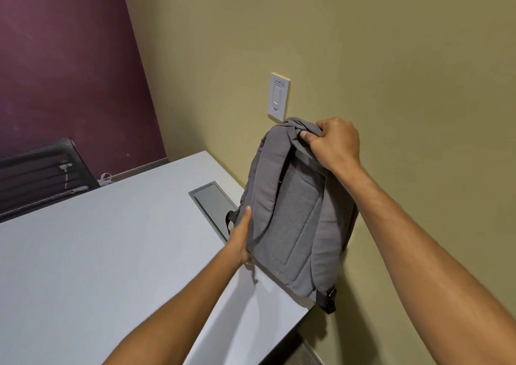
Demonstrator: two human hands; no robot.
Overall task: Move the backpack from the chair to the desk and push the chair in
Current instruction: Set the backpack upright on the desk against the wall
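Observation:
A grey backpack (pixel 296 213) stands upright on the right end of the pale grey desk (pixel 97 253), its back panel and straps facing me and its far side against the yellow wall. My right hand (pixel 336 141) grips the top of the backpack. My left hand (pixel 241 237) presses flat against its lower left side, thumb on the strap. A black mesh chair (pixel 42 174) shows at the far left, behind the desk's far edge.
A rectangular cable hatch (pixel 213 205) is set in the desk just left of the backpack. A white wall plate (pixel 278 96) sits on the yellow wall above the bag. A purple wall (pixel 69 62) stands behind the chair.

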